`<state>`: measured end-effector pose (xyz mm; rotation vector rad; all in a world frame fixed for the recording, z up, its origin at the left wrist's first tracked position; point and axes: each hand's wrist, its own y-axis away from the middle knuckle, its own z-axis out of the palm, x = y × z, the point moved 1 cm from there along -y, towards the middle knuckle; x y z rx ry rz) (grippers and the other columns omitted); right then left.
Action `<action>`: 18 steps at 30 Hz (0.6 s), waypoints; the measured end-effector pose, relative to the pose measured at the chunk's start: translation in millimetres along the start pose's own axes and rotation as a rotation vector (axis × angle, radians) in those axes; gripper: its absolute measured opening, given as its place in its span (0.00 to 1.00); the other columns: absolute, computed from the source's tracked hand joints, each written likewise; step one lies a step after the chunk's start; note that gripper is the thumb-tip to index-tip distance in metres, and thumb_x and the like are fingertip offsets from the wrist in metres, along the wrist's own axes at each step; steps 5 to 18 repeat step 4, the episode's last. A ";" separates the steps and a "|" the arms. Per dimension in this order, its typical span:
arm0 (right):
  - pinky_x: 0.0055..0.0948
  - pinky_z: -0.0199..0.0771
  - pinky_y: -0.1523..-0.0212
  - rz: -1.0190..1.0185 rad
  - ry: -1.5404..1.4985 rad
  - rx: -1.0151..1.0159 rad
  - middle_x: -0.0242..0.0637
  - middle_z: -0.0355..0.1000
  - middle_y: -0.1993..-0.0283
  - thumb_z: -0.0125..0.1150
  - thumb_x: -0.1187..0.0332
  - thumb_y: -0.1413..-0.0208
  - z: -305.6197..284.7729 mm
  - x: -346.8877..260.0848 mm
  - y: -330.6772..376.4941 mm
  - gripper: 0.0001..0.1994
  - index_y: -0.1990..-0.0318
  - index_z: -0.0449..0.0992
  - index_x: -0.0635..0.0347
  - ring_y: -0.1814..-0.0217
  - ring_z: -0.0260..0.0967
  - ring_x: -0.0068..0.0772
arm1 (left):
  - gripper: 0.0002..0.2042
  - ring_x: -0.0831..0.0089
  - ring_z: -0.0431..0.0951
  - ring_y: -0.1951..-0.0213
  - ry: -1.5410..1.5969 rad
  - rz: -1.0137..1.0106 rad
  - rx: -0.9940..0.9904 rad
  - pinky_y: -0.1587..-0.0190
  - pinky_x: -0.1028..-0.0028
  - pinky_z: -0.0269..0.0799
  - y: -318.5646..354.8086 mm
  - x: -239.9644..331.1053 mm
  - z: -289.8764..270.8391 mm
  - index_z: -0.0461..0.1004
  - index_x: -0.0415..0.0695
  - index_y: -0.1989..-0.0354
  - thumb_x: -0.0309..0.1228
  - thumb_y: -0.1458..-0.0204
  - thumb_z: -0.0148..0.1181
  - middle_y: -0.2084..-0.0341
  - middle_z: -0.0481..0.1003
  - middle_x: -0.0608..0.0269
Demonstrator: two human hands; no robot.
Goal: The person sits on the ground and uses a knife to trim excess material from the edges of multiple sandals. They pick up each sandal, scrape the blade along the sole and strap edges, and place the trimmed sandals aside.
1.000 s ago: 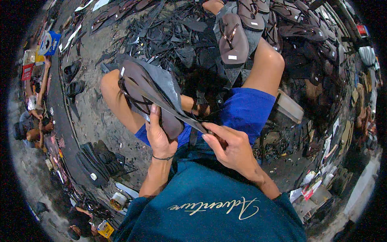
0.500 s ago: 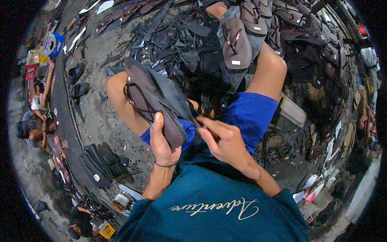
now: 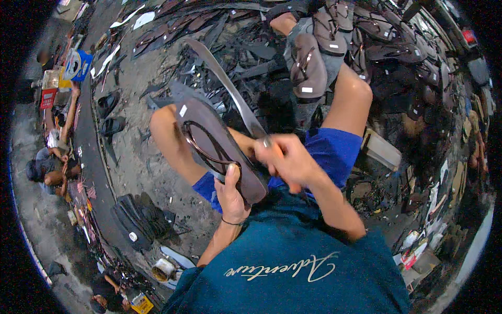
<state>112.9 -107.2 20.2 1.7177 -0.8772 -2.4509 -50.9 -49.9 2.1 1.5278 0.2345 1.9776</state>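
My left hand (image 3: 231, 201) grips a brown flip-flop (image 3: 215, 124) near its heel end, thumb on top beside the dark strap. A small white label is stuck near the sandal's toe end. Dark sheet material (image 3: 185, 93) shows past the toe end. In my right hand (image 3: 288, 159), slightly blurred, is a knife (image 3: 226, 82) with an orange handle. Its long, curved blade points up and left, close to the sandal's right edge. Whether the blade touches the sandal I cannot tell.
Black rubber offcuts (image 3: 261, 70) litter the ground ahead. Another brown flip-flop (image 3: 309, 68) lies by my right knee, beside piled sandals (image 3: 384, 52). A pale block (image 3: 381, 149) sits to the right, stacked black pieces (image 3: 141, 217) to the left. Other people (image 3: 49, 165) sit at far left.
My right hand has gone from the dark strip at the sandal's edge to gripping the knife, now raised beside it. The sandal has shifted slightly right and down.
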 end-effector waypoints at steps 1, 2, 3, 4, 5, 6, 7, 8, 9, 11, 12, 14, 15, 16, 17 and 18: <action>0.27 0.73 0.63 -0.030 -0.019 -0.005 0.39 0.79 0.67 0.64 0.52 0.41 0.8 1.4 22.3 0.18 0.60 0.82 0.61 0.67 0.74 0.29 | 0.18 0.69 0.78 0.56 -0.008 0.033 -0.022 0.53 0.67 0.75 -1.8 -2.4 3.4 0.69 0.41 0.46 0.42 0.37 0.54 0.57 0.77 0.60; 0.25 0.73 0.62 -0.122 0.083 0.052 0.38 0.79 0.65 0.65 0.51 0.41 0.2 4.9 30.4 0.18 0.59 0.82 0.59 0.66 0.74 0.27 | 0.22 0.68 0.75 0.48 -0.083 0.055 -0.040 0.47 0.66 0.72 -0.8 -8.7 2.4 0.66 0.41 0.39 0.41 0.36 0.53 0.49 0.74 0.61; 0.24 0.73 0.60 -0.229 0.187 0.113 0.38 0.79 0.63 0.65 0.51 0.41 -0.4 7.7 32.2 0.18 0.57 0.82 0.57 0.64 0.74 0.26 | 0.23 0.66 0.75 0.48 -0.169 0.043 -0.011 0.45 0.66 0.71 -1.2 -9.8 4.8 0.64 0.41 0.38 0.41 0.36 0.55 0.48 0.73 0.60; 0.22 0.73 0.59 -0.333 0.293 0.173 0.37 0.80 0.60 0.65 0.50 0.41 0.1 14.6 30.5 0.18 0.56 0.82 0.55 0.62 0.74 0.24 | 0.25 0.64 0.74 0.47 -0.255 0.032 0.017 0.44 0.66 0.70 0.9 -9.2 9.5 0.62 0.41 0.36 0.41 0.37 0.56 0.46 0.73 0.59; 0.22 0.73 0.59 -0.333 0.293 0.173 0.37 0.80 0.60 0.65 0.50 0.41 0.1 14.6 30.5 0.18 0.56 0.82 0.55 0.62 0.74 0.24 | 0.25 0.64 0.74 0.47 -0.255 0.032 0.017 0.44 0.66 0.70 0.9 -9.2 9.5 0.62 0.41 0.36 0.41 0.37 0.56 0.46 0.73 0.59; 0.22 0.73 0.59 -0.333 0.293 0.173 0.37 0.80 0.60 0.65 0.50 0.41 0.1 14.6 30.5 0.18 0.56 0.82 0.55 0.62 0.74 0.24 | 0.25 0.64 0.74 0.47 -0.255 0.032 0.017 0.44 0.66 0.70 0.9 -9.2 9.5 0.62 0.41 0.36 0.41 0.37 0.56 0.46 0.73 0.59; 0.22 0.73 0.59 -0.333 0.293 0.173 0.37 0.80 0.60 0.65 0.50 0.41 0.1 14.6 30.5 0.18 0.56 0.82 0.55 0.62 0.74 0.24 | 0.25 0.64 0.74 0.47 -0.255 0.032 0.017 0.44 0.66 0.70 0.9 -9.2 9.5 0.62 0.41 0.36 0.41 0.37 0.56 0.46 0.73 0.59; 0.22 0.73 0.59 -0.333 0.293 0.173 0.37 0.80 0.60 0.65 0.50 0.41 0.1 14.6 30.5 0.18 0.56 0.82 0.55 0.62 0.74 0.24 | 0.25 0.64 0.74 0.47 -0.255 0.032 0.017 0.44 0.66 0.70 0.9 -9.2 9.5 0.62 0.41 0.36 0.41 0.37 0.56 0.46 0.73 0.59; 0.22 0.73 0.59 -0.333 0.293 0.173 0.37 0.80 0.60 0.65 0.50 0.41 0.1 14.6 30.5 0.18 0.56 0.82 0.55 0.62 0.74 0.24 | 0.25 0.64 0.74 0.47 -0.255 0.032 0.017 0.44 0.66 0.70 0.9 -9.2 9.5 0.62 0.41 0.36 0.41 0.37 0.56 0.46 0.73 0.59; 0.22 0.73 0.59 -0.333 0.293 0.173 0.37 0.80 0.60 0.65 0.50 0.41 0.1 14.6 30.5 0.18 0.56 0.82 0.55 0.62 0.74 0.24 | 0.25 0.64 0.74 0.47 -0.255 0.032 0.017 0.44 0.66 0.70 0.9 -9.2 9.5 0.62 0.41 0.36 0.41 0.37 0.56 0.46 0.73 0.59; 0.22 0.73 0.59 -0.333 0.293 0.173 0.37 0.80 0.60 0.65 0.50 0.41 0.1 14.6 30.5 0.18 0.56 0.82 0.55 0.62 0.74 0.24 | 0.25 0.64 0.74 0.47 -0.255 0.032 0.017 0.44 0.66 0.70 0.9 -9.2 9.5 0.62 0.41 0.36 0.41 0.37 0.56 0.46 0.73 0.59; 0.22 0.73 0.59 -0.333 0.293 0.173 0.37 0.80 0.60 0.65 0.50 0.41 0.1 14.6 30.5 0.18 0.56 0.82 0.55 0.62 0.74 0.24 | 0.25 0.64 0.74 0.47 -0.255 0.032 0.017 0.44 0.66 0.70 0.9 -9.2 9.5 0.62 0.41 0.36 0.41 0.37 0.56 0.46 0.73 0.59; 0.22 0.73 0.59 -0.333 0.293 0.173 0.37 0.80 0.60 0.65 0.50 0.41 0.1 14.6 30.5 0.18 0.56 0.82 0.55 0.62 0.74 0.24 | 0.25 0.64 0.74 0.47 -0.255 0.032 0.017 0.44 0.66 0.70 0.9 -9.2 9.5 0.62 0.41 0.36 0.41 0.37 0.56 0.46 0.73 0.59; 0.22 0.73 0.59 -0.333 0.293 0.173 0.37 0.80 0.60 0.65 0.50 0.41 0.1 14.6 30.5 0.18 0.56 0.82 0.55 0.62 0.74 0.24 | 0.25 0.64 0.74 0.47 -0.255 0.032 0.017 0.44 0.66 0.70 0.9 -9.2 9.5 0.62 0.41 0.36 0.41 0.37 0.56 0.46 0.73 0.59; 0.22 0.73 0.59 -0.333 0.293 0.173 0.37 0.80 0.60 0.65 0.50 0.41 0.1 14.6 30.5 0.18 0.56 0.82 0.55 0.62 0.74 0.24 | 0.25 0.64 0.74 0.47 -0.255 0.032 0.017 0.44 0.66 0.70 0.9 -9.2 9.5 0.62 0.41 0.36 0.41 0.37 0.56 0.46 0.73 0.59; 0.22 0.73 0.59 -0.333 0.293 0.173 0.37 0.80 0.60 0.65 0.50 0.41 0.1 14.6 30.5 0.18 0.56 0.82 0.55 0.62 0.74 0.24 | 0.25 0.64 0.74 0.47 -0.255 0.032 0.017 0.44 0.66 0.70 0.9 -9.2 9.5 0.62 0.41 0.36 0.41 0.37 0.56 0.46 0.73 0.59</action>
